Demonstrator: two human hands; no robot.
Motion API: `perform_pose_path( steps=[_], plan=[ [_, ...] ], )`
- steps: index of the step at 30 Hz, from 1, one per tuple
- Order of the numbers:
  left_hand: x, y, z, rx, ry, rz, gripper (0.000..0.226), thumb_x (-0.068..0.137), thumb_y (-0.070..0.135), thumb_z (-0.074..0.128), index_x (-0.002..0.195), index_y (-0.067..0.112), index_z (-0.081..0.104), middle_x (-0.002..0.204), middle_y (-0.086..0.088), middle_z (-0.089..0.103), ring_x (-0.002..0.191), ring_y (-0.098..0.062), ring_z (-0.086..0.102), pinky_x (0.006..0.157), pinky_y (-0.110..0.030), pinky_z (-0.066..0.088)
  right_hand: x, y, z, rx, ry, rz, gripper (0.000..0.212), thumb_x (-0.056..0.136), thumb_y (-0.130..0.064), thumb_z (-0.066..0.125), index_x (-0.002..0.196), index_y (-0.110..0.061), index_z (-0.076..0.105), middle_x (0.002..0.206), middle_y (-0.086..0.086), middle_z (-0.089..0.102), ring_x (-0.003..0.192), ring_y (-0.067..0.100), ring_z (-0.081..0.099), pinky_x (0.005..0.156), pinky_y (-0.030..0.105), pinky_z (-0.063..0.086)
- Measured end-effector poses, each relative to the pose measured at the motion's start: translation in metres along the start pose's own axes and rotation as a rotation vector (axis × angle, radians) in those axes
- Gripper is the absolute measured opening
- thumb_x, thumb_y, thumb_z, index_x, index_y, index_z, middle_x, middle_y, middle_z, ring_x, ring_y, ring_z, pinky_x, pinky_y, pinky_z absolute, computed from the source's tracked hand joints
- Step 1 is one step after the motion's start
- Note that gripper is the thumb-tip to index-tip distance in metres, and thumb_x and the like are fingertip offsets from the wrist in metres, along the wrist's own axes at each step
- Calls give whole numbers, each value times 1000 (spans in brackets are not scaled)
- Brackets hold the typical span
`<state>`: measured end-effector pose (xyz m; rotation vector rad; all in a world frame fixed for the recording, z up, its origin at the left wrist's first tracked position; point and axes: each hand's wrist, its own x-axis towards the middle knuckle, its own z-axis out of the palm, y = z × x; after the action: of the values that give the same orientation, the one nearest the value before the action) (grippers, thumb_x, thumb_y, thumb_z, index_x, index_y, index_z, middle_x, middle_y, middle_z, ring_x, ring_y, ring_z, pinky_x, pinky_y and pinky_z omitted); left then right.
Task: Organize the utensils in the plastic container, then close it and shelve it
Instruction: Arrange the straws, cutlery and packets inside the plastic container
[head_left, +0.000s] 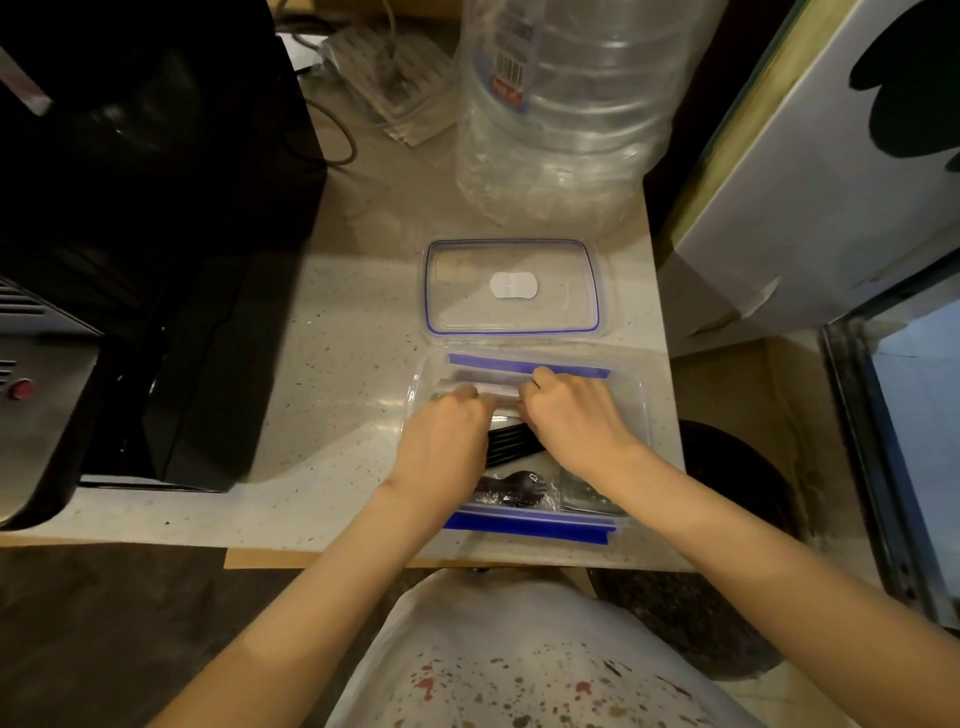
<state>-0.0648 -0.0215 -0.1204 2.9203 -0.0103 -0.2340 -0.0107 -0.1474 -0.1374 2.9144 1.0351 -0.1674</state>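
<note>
Speckled countertop (332, 364) carrying, at its right end, a large clear water jug (566, 104) at the back, then the lid, then the container nearest the person. The clear plastic container (636, 410), blue latches on its far and near long rims, lies open with its long axis running left to right. Its lid (511, 286), blue-sealed and parallel to it, rests flat just behind the far rim, apart from both hands. Both hands reach into the container side by side: left hand (447, 436) and right hand (576, 415), fingers curled down onto a pale wrapped bundle of utensils (496, 392) lying lengthwise along the far wall. Whether either hand truly grips it cannot be told. Black plastic utensils (511, 441) show between the wrists; a black fork (519, 486) lies nearer the front rim. Judged step: sorting not finished; the lid is about equally near either hand.
</note>
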Motion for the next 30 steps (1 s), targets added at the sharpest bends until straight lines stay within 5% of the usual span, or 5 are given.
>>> perform_pose_path(
  steps=[8,11,15,27,30],
  plan=[
    [30,4,-7,313,-71,128,26,88,-1,51,112,7,54,115,-11,62,99,-29,64,74,-35,50,-23,18,-24,659,75,456,29,92,-1,50,118,-7,61,115,14,66,91,27,66,83,38,56],
    [30,3,-6,354,-76,132,24,88,-2,48,109,6,56,115,-11,61,98,-30,64,73,-34,48,-34,22,-32,1002,21,713,33,96,-3,43,127,-5,53,100,15,66,63,16,64,62,22,58],
    [28,0,-1,321,-56,91,21,86,-3,49,104,6,57,110,-10,62,90,-29,65,61,-30,39,-34,20,-32,1288,-58,822,39,97,0,36,135,-2,40,74,2,62,77,26,67,87,45,55],
    [34,1,4,300,-36,250,21,70,9,74,88,7,63,80,-11,69,62,-31,68,44,-28,42,-30,2,-10,799,-43,710,34,92,2,44,125,-7,49,110,12,60,97,23,60,82,33,52],
    [39,9,10,336,-51,280,20,88,10,53,107,10,56,102,-10,66,87,-33,67,59,-33,45,-30,4,-9,705,-100,683,26,90,6,45,111,-3,56,108,13,57,90,21,55,71,26,43]
  ],
)
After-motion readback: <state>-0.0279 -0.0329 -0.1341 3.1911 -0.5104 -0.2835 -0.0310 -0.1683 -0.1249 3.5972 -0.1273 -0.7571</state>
